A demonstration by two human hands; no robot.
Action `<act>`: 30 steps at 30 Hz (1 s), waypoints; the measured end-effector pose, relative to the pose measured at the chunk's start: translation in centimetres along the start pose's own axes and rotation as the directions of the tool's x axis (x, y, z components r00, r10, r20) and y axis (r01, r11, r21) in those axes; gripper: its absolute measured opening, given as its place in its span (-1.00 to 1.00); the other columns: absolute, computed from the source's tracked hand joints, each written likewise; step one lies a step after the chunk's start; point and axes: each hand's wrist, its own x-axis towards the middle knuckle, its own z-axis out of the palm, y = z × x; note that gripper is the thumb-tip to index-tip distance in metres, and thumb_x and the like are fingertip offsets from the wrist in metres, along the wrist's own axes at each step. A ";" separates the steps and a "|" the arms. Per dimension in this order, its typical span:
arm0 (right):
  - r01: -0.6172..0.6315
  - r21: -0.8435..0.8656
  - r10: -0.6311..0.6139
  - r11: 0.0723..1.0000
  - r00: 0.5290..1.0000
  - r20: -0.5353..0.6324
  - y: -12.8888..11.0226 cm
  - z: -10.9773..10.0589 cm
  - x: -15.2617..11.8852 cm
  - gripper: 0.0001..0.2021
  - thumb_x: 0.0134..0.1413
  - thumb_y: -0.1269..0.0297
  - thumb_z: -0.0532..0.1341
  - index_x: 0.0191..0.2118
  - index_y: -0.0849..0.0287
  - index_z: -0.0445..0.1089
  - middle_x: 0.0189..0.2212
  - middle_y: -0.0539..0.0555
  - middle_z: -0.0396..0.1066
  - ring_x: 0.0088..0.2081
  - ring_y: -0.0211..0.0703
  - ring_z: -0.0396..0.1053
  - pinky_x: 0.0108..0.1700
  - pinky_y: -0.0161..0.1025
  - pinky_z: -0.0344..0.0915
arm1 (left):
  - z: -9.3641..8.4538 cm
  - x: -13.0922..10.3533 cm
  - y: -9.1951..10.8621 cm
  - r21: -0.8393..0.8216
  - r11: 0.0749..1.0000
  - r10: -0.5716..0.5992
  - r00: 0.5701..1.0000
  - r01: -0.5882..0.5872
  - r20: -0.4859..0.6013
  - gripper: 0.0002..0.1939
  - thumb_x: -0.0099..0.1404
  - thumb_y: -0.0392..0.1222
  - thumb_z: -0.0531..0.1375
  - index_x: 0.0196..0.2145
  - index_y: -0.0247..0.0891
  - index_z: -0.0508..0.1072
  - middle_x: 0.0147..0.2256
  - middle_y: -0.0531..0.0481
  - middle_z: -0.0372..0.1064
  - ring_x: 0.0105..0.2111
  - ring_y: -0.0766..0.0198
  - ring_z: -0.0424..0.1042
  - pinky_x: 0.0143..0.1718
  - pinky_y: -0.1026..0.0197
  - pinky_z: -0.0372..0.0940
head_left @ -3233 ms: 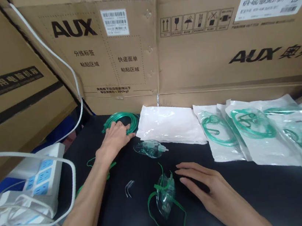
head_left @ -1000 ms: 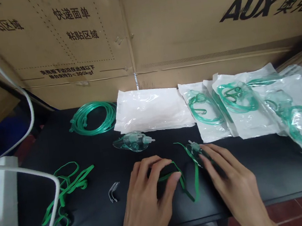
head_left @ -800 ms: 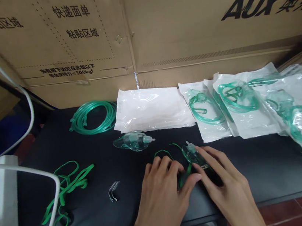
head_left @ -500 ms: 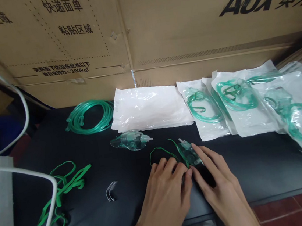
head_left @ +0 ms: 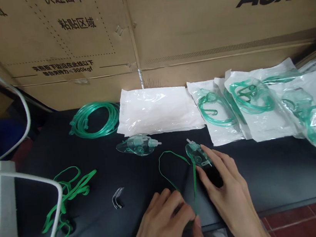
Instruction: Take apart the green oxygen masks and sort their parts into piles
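Note:
With its fingers pinched, my left hand (head_left: 166, 226) holds a thin green elastic strap (head_left: 195, 185) near the table's front edge. The strap runs taut up to a clear green oxygen mask (head_left: 198, 156), and a looser loop of it curves to the left. My right hand (head_left: 231, 186) grips that mask by its right side, thumb below and fingers above; the white connector points up and left. A second oxygen mask (head_left: 138, 145) lies just beyond, untouched. Two small bent metal strips (head_left: 117, 198) rest to the left of my left hand.
A coil of green tubing (head_left: 95, 119), a white packet (head_left: 159, 110) and several packaged masks (head_left: 257, 109) line the back against a cardboard box (head_left: 192, 24). Loose green straps (head_left: 69, 194) lie at left, beside a white power strip (head_left: 2, 216) and its cable (head_left: 59, 197).
My left hand has moved down toward the table's front edge, drawing the strap straight from the mask. My right hand stays on the mask. The view has shifted slightly.

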 end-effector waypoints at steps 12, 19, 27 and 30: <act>0.103 -0.004 -0.103 0.995 0.995 0.004 0.8 -0.9 -1.3 -0.55 0.46 0.28 0.21 0.37 -0.08 0.33 0.12 0.13 0.36 0.10 -0.06 0.50 0.01 -0.20 0.50 | 1.0 5.5 0.7 0.086 0.983 -0.160 0.987 0.162 -0.026 -0.78 0.61 -0.15 0.11 -0.23 -0.20 0.45 -0.18 -0.06 0.44 -0.12 -0.02 0.46 -0.06 -0.16 0.37; 0.004 0.006 -0.004 1.000 1.000 -0.011 -0.2 -0.4 -1.1 -0.59 0.45 0.24 0.20 0.33 -0.06 0.38 0.09 0.15 0.40 0.07 0.02 0.52 -0.08 -0.16 0.53 | 0.6 3.3 1.0 -0.011 0.997 -0.079 0.996 0.080 0.036 -0.79 0.58 -0.31 0.01 -0.23 -0.20 0.38 -0.23 -0.05 0.36 -0.21 0.04 0.41 -0.14 -0.10 0.37; -0.039 -0.040 0.036 0.998 0.997 -0.066 -0.1 -0.3 -0.1 -0.58 0.44 0.13 0.21 0.32 0.00 0.40 0.02 0.19 0.45 -0.01 0.09 0.52 -0.07 -0.01 0.50 | 0.0 0.9 0.4 -0.154 0.986 -0.056 0.998 0.056 0.009 -0.83 0.54 -0.31 0.11 -0.26 -0.17 0.39 -0.25 0.01 0.40 -0.26 0.15 0.45 -0.23 0.10 0.34; -0.036 -0.072 0.030 0.997 0.996 -0.081 0.6 -0.4 0.1 -0.57 0.43 0.10 0.22 0.32 -0.02 0.41 0.02 0.19 0.46 -0.05 0.11 0.53 -0.12 0.00 0.50 | 0.1 0.9 -0.1 -0.171 0.976 -0.145 0.988 0.134 -0.055 -0.86 0.60 -0.20 0.13 -0.18 -0.13 0.44 -0.21 0.04 0.42 -0.23 0.16 0.48 -0.20 0.12 0.33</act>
